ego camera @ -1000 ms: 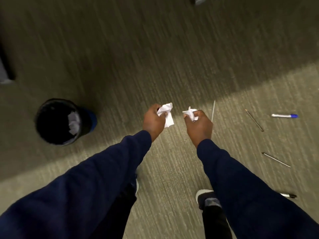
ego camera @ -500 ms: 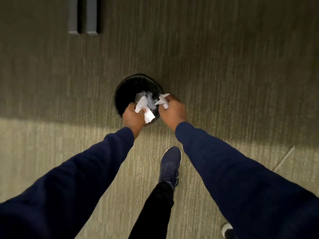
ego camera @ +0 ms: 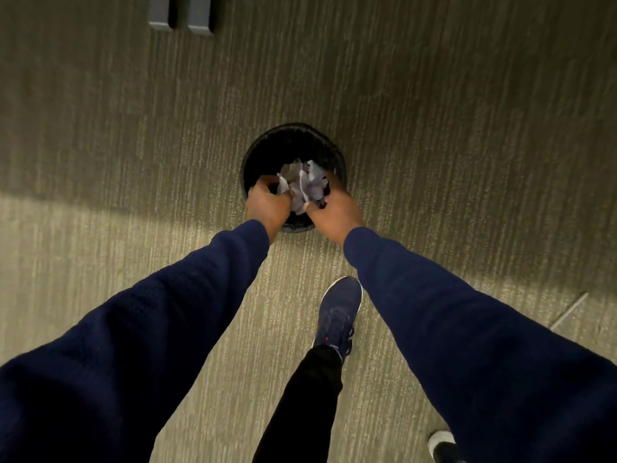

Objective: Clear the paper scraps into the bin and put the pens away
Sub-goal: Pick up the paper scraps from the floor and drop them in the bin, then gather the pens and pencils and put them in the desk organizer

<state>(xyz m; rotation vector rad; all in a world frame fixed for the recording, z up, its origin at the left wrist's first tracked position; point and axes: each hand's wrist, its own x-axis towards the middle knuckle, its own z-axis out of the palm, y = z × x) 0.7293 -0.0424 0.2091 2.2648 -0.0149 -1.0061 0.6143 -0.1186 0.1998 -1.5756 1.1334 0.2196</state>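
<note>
A black round bin (ego camera: 267,152) stands on the carpet in shadow. Crumpled white paper scraps (ego camera: 302,187) sit bunched in its mouth. My left hand (ego camera: 267,203) is over the bin's near left rim, fingers parted, with a scrap edge touching the thumb. My right hand (ego camera: 335,210) is over the near right rim, its fingers also spread, thumb against the paper. Neither hand closes around a scrap. A thin pen (ego camera: 567,312) lies on the floor at the far right.
My blue shoe (ego camera: 340,312) is planted just behind the bin, and the toe of my other shoe (ego camera: 440,444) shows at the bottom right. Two grey furniture feet (ego camera: 182,15) stand at the top left. Ribbed carpet surrounds the bin.
I turned from the pens to the bin and carried both scraps over it. My hands have lowered onto the bin mouth and their fingers have parted, leaving the scraps inside.
</note>
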